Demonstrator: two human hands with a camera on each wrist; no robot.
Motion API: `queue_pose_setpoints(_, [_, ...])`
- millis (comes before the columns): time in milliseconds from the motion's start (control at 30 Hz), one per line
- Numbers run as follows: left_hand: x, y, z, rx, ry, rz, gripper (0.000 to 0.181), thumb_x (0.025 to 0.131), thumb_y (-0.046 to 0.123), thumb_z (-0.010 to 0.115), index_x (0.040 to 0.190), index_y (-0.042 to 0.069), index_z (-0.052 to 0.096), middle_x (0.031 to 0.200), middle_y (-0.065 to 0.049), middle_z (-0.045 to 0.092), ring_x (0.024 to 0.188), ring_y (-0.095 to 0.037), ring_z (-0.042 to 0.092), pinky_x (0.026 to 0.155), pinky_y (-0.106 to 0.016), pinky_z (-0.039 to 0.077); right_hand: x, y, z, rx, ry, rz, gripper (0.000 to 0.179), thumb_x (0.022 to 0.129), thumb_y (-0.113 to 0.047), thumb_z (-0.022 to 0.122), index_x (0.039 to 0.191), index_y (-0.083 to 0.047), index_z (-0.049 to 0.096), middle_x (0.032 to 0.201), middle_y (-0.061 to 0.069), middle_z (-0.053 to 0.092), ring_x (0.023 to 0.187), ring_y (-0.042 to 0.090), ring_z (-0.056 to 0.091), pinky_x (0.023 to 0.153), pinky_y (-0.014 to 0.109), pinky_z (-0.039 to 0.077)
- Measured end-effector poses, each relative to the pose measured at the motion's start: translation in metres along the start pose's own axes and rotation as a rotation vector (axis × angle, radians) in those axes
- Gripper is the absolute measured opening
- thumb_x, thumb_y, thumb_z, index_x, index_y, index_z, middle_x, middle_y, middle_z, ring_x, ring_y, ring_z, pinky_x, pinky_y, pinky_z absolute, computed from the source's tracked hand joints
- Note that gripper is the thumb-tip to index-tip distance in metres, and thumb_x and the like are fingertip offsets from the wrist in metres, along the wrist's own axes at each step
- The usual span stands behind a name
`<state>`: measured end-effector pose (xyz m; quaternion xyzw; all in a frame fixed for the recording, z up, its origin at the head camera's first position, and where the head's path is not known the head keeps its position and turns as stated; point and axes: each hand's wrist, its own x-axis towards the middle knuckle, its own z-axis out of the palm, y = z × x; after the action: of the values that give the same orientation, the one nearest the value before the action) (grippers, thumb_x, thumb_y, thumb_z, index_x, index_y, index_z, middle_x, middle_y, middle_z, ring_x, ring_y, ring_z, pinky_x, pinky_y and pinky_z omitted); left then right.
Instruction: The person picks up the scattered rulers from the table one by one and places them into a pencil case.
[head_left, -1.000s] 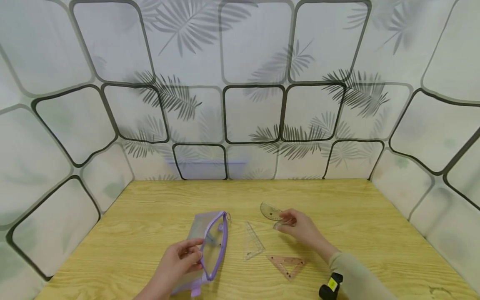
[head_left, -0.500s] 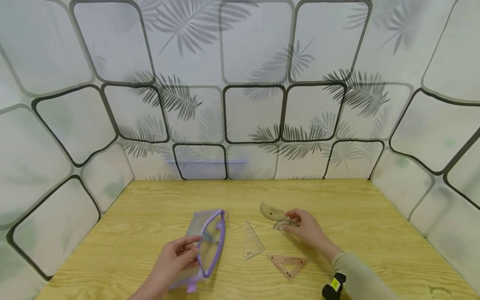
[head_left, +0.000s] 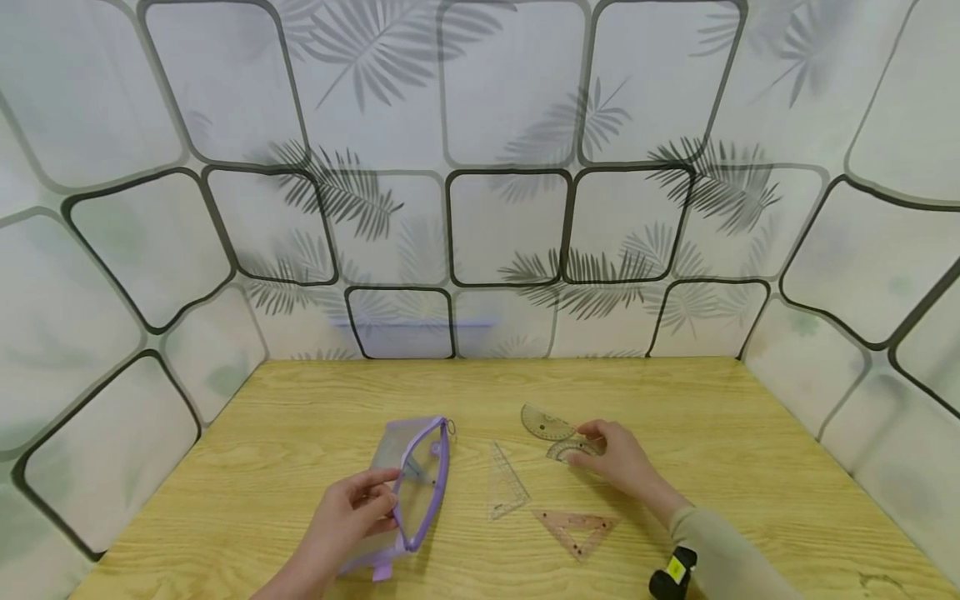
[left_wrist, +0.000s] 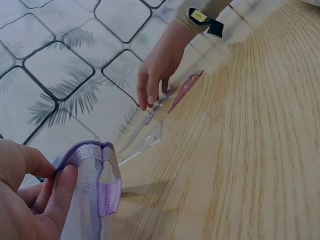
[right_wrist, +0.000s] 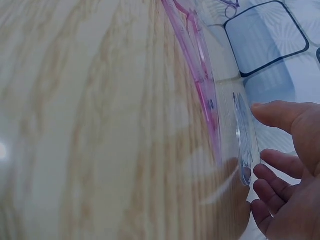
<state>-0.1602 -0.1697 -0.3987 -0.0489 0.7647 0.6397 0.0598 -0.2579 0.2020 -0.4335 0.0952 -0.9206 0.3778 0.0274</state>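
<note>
My left hand (head_left: 358,508) pinches the near edge of a see-through pencil case (head_left: 386,454) with purple zip trim, its mouth gaping to the right. Something bluish shows inside the case. In the left wrist view, thumb and fingers grip the purple trim (left_wrist: 82,152). My right hand (head_left: 622,454) is at the right end of a small clear protractor (head_left: 562,450) lying on the table. Thumb and fingers (right_wrist: 275,162) stand apart in the right wrist view, with the protractor (right_wrist: 242,140) just past their tips. A second clear protractor (head_left: 543,423) lies right behind it.
Between the case and the protractors lies a clear set square (head_left: 517,502). A pink set square (head_left: 557,530) rests nearer the front. Patterned curtain walls (head_left: 510,225) close off the wooden table (head_left: 300,425) at the back and both sides.
My right hand has drawn back to the right, uncovering more of the small protractor, which stays on the table. The left hand and pencil case have shifted slightly left.
</note>
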Motion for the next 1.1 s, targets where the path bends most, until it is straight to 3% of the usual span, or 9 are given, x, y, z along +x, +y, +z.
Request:
queue_pose_setpoints(300, [0.0007,0.0004,-0.0024,0.008,-0.029,-0.007,0.046,0.095,0.006,0.06,0.135,-0.013,0.05,0.088,-0.001,0.057,0.08,-0.012,0.061,0.073,-0.027,0.063,-0.0039,0.0014,-0.0008,-0.018,-0.008,0.005,0.049,0.085,-0.025,0.078,0.122,0.003,0.063,0.12,0.019,0.063,0.112,0.034,0.061,0.097,0.05,0.053])
queue_pose_setpoints(700, [0.0014,-0.0029,-0.0024,0.002,-0.005,0.0,0.044,0.093,0.003,0.061,0.134,-0.011,0.052,0.089,-0.001,0.058,0.078,-0.011,0.062,0.071,-0.024,0.062,-0.0067,0.0037,0.0,-0.055,-0.007,-0.008,0.048,0.08,-0.019,0.081,0.12,0.002,0.065,0.114,0.016,0.063,0.105,0.028,0.06,0.091,0.047,0.054])
queue_pose_setpoints(1100, [0.0019,-0.0027,-0.0028,0.002,-0.029,-0.009,0.046,0.094,0.006,0.061,0.135,-0.012,0.051,0.088,0.0,0.059,0.079,-0.011,0.062,0.072,-0.025,0.063,-0.0072,0.004,-0.0007,-0.082,0.003,-0.026,0.046,0.08,-0.02,0.081,0.119,0.0,0.066,0.111,0.014,0.063,0.101,0.025,0.059,0.089,0.045,0.053])
